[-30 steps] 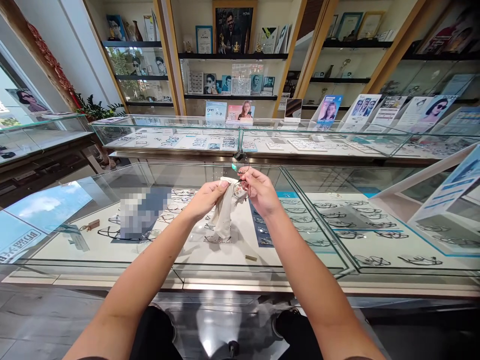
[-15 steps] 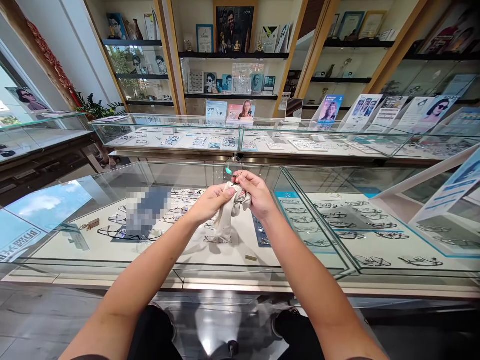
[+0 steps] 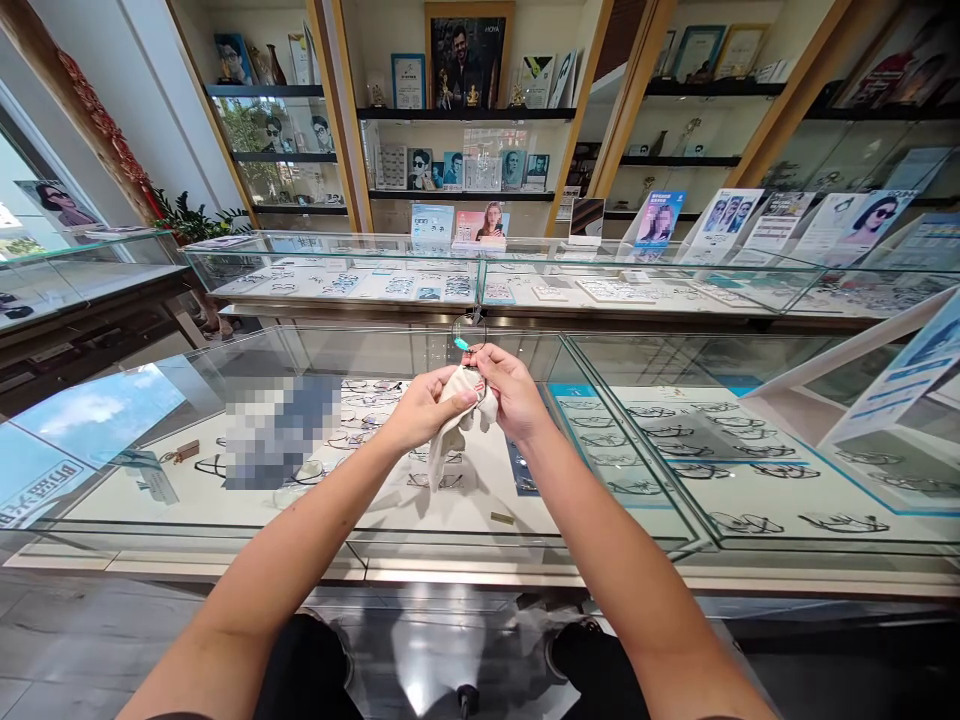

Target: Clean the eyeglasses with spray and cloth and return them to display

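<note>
Above the glass counter, a pair of round, thin-rimmed eyeglasses [image 3: 469, 331] is held up between my hands, one lens standing out beyond the fingers with a green reflection on it. My right hand [image 3: 512, 388] is closed on the frame near its middle. A pale cleaning cloth [image 3: 459, 420] with a small red mark is bunched in my left hand [image 3: 429, 405], whose thumb presses it near the other lens. That second lens is mostly covered by cloth and fingers. The cloth's loose end hangs down over the counter.
Rows of eyeglasses [image 3: 679, 432] lie inside the glass display counter [image 3: 450, 540] beneath my hands. A wooden-tagged item [image 3: 180, 452] is at the left. A white sign stand [image 3: 847, 370] rises at the right. Behind runs another glass showcase [image 3: 525, 268], with shelves beyond.
The cloth has shifted in my left fingers, its red mark now showing more plainly and its folds spreading lower. My right hand stays nearly in place on the eyeglasses.
</note>
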`<state>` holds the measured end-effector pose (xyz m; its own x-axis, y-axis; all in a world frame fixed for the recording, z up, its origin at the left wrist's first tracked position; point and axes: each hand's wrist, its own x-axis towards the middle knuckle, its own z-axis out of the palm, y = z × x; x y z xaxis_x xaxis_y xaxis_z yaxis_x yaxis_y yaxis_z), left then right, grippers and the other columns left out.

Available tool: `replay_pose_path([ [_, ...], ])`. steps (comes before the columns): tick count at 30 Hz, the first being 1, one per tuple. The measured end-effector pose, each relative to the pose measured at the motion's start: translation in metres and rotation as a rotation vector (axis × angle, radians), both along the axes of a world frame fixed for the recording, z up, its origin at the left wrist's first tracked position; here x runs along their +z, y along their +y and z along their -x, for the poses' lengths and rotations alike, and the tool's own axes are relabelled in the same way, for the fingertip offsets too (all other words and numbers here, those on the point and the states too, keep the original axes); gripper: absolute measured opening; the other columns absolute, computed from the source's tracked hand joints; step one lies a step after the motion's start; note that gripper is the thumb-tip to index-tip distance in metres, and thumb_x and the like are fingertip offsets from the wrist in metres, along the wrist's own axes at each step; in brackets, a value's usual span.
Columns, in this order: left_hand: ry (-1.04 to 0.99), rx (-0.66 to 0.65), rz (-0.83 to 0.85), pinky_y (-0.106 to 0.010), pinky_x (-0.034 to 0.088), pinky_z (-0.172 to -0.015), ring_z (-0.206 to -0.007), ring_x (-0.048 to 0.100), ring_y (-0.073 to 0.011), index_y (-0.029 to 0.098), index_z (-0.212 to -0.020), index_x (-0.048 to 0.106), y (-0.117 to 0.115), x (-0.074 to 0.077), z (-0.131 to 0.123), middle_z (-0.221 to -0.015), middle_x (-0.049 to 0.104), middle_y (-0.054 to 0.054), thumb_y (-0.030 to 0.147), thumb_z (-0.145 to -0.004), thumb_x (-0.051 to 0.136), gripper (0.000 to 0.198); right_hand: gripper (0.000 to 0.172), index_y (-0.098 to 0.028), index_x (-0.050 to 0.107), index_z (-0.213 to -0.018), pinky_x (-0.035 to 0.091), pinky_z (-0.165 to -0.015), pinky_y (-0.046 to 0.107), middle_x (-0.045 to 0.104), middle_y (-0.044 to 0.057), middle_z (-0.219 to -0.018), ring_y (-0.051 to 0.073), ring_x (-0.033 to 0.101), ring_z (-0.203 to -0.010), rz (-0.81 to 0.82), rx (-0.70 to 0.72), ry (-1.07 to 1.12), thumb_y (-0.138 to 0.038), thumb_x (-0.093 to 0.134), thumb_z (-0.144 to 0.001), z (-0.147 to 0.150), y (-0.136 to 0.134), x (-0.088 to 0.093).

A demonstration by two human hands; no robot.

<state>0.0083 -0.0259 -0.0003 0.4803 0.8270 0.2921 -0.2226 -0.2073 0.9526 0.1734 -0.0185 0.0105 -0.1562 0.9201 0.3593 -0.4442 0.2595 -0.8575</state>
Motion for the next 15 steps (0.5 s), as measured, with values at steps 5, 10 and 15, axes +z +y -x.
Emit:
replay_pose_path([
  [5,-0.001,0.063,-0.031,-0.024,0.047,-0.058,-0.060,0.061,-0.0130,0.013,-0.100,0.069,-0.0033,-0.0019,-0.0032,-0.076,0.071,-0.005,0.067,-0.085,0.086,0.059,0.055,-0.021,0.070,-0.082,0.045,-0.061,0.021,0.069,0.001,-0.090,0.011,0.054,-0.071,-0.006,0.014,0.001,-0.064,0.102,-0.070,0.0004,-0.0023,0.0000],
  [10,-0.041,0.134,-0.067,-0.025,0.050,-0.062,-0.066,0.063,-0.0146,0.013,-0.090,0.070,-0.0047,-0.0032,-0.0059,-0.078,0.072,-0.006,0.075,-0.087,0.079,0.062,0.056,-0.021,0.069,-0.083,0.038,-0.053,0.024,0.070,0.002,-0.092,0.010,0.046,-0.064,-0.023,-0.006,-0.084,-0.069,0.097,-0.073,-0.0005,-0.0050,-0.0007],
  [15,-0.074,0.182,-0.048,-0.026,0.053,-0.067,-0.077,0.067,-0.0168,0.014,-0.088,0.072,-0.0012,-0.0068,-0.0079,-0.087,0.075,-0.008,0.079,-0.086,0.077,0.065,0.051,-0.022,0.072,-0.080,0.039,-0.050,0.025,0.067,0.002,-0.088,0.012,0.048,-0.065,-0.129,-0.051,-0.148,-0.067,0.095,-0.078,-0.0018,-0.0057,-0.0005],
])
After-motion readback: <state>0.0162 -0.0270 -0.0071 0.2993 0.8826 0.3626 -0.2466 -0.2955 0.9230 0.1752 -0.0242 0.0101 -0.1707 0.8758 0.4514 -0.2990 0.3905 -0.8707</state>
